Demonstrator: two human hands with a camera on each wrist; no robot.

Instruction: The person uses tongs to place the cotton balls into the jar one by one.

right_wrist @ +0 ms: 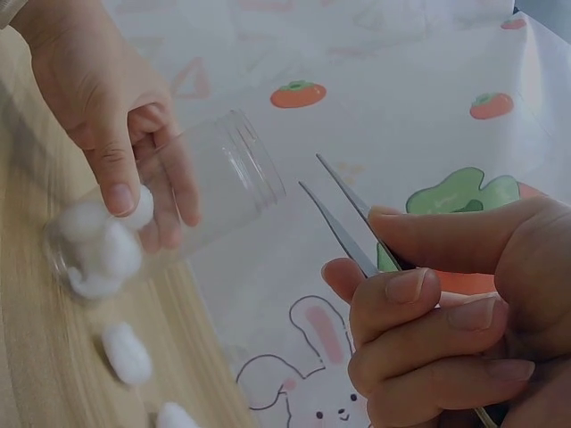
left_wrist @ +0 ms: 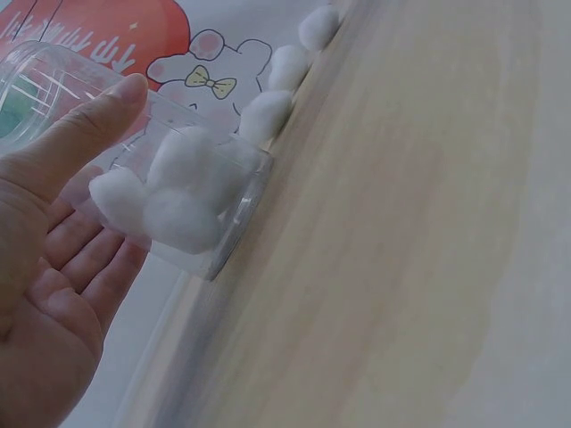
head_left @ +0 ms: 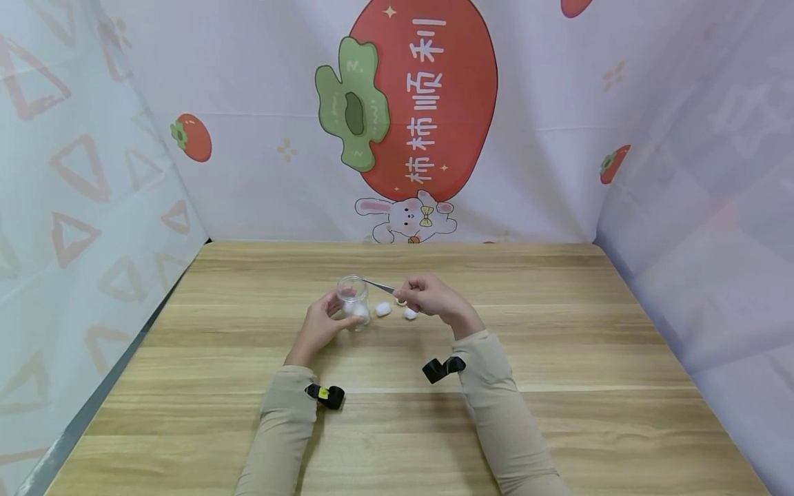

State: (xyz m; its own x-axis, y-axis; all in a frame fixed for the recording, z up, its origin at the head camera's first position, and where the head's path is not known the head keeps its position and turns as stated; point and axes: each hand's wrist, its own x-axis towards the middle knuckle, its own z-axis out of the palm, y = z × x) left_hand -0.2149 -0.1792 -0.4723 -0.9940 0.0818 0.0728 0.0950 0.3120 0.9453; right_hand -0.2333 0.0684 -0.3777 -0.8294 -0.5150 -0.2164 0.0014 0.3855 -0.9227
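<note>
A clear open jar [head_left: 353, 297] stands on the table with several white cotton balls [left_wrist: 183, 209] in its lower part. My left hand [head_left: 320, 324] grips it round the side, thumb on one side and fingers on the other. My right hand [head_left: 432, 301] pinches metal tweezers [head_left: 380, 286]; in the right wrist view their two tips [right_wrist: 310, 169] are apart, with nothing between them, close to the jar's mouth [right_wrist: 260, 160]. On the table beside the jar lie more cotton balls [head_left: 383, 309], one of them [head_left: 411, 313] below the right hand.
The wooden table [head_left: 384, 441] reaches back to a white curtain [head_left: 260, 179] with printed fruit and a rabbit. Other curtains hang at the left and right sides. A black wrist camera [head_left: 333, 397] sits on the left sleeve, another [head_left: 435, 370] on the right.
</note>
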